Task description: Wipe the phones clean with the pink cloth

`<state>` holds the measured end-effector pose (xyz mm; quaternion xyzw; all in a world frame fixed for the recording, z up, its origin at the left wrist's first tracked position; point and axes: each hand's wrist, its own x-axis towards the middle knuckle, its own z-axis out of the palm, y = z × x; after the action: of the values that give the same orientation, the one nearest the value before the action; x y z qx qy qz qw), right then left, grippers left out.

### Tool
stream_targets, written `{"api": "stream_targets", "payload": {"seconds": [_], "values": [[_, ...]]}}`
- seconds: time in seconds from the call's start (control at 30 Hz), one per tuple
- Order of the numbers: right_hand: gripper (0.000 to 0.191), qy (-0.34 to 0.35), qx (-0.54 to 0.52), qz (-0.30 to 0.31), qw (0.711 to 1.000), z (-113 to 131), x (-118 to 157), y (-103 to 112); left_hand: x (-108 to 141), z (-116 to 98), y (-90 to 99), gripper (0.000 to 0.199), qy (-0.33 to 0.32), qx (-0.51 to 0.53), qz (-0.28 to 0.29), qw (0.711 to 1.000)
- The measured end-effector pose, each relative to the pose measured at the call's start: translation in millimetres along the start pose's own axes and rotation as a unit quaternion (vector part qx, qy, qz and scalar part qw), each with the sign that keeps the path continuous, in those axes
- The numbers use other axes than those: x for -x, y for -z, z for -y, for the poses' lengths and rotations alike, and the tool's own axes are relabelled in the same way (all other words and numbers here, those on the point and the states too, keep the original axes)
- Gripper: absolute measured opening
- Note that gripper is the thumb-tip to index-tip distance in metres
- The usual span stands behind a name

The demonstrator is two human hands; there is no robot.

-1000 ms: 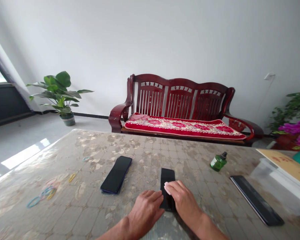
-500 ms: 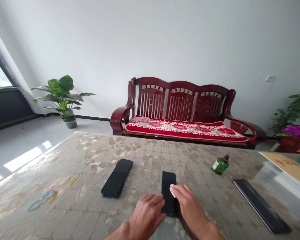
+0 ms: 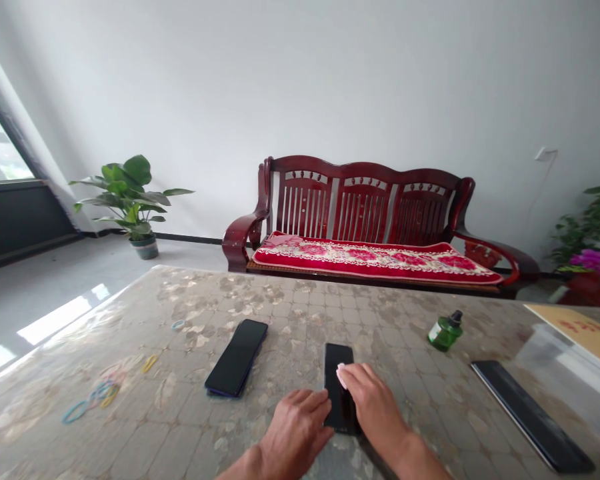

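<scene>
A black smartphone (image 3: 336, 415) lies flat on the patterned table cover (image 3: 180, 440) in front of me, screen up. My left hand (image 3: 300, 427) grips its left edge, with the thumb near the bottom corner. Over the screen, my right hand (image 3: 377, 408) pinches a small whitish wad (image 3: 341, 375), perhaps tissue or cotton, against the glass. To the left lies another dark phone (image 3: 237, 358), seemingly on top of a second one with a bluish edge. A larger dark phone-like slab (image 3: 533, 415) lies at the right.
A green bottle (image 3: 445, 332) with a black cap stands right of my hands. A clear plastic box (image 3: 570, 367) with a tan card (image 3: 575, 328) on top is at the far right. Coloured hair ties (image 3: 93, 399) lie left. Behind the table is a wooden bench (image 3: 365, 213).
My right hand has shifted slightly up and left across the screen with the whitish wad. The left hand keeps its hold. The view has shifted slightly.
</scene>
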<state>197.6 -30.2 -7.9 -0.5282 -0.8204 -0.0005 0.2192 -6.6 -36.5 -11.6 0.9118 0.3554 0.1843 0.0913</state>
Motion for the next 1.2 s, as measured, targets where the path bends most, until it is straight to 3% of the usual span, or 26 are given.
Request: {"api": "stream_targets", "payload": {"seconds": [0.13, 0.33, 0.4, 0.5, 0.67, 0.97, 1.2], "values": [[0.046, 0.029, -0.019, 0.003, 0.999, 3.7, 7.3, 1.7, -0.2, -1.0, -1.8, 0.018, -0.006, -0.006, -0.003, 1.000], [0.048, 0.001, -0.042, -0.020, 0.999, -8.3, -40.1, -5.9, 1.1, 1.3, -5.9, 0.018, -0.016, -0.010, -0.024, 1.000], [0.046, -0.015, -0.049, -0.019, 0.998, -7.4, -44.5, -7.1, 1.3, 0.9, -4.5, 0.019, -0.014, -0.009, -0.021, 1.000], [0.038, -0.031, -0.040, -0.008, 0.999, 0.3, -28.9, -6.6, 0.7, -0.3, -2.0, 0.018, -0.004, -0.007, -0.008, 1.000], [0.036, 0.023, -0.054, -0.006, 0.998, 10.5, -2.8, -6.7, -0.9, 0.1, -2.0, 0.011, 0.001, -0.004, 0.009, 1.000], [0.035, -0.008, -0.022, -0.014, 1.000, 2.2, -63.4, -7.7, -0.8, 0.4, -2.1, 0.016, -0.015, -0.019, 0.000, 1.000], [0.030, 0.026, -0.057, 0.009, 0.998, 14.3, -12.2, -2.2, -0.4, 0.0, -6.4, 0.016, -0.005, -0.022, 0.004, 1.000]]}}
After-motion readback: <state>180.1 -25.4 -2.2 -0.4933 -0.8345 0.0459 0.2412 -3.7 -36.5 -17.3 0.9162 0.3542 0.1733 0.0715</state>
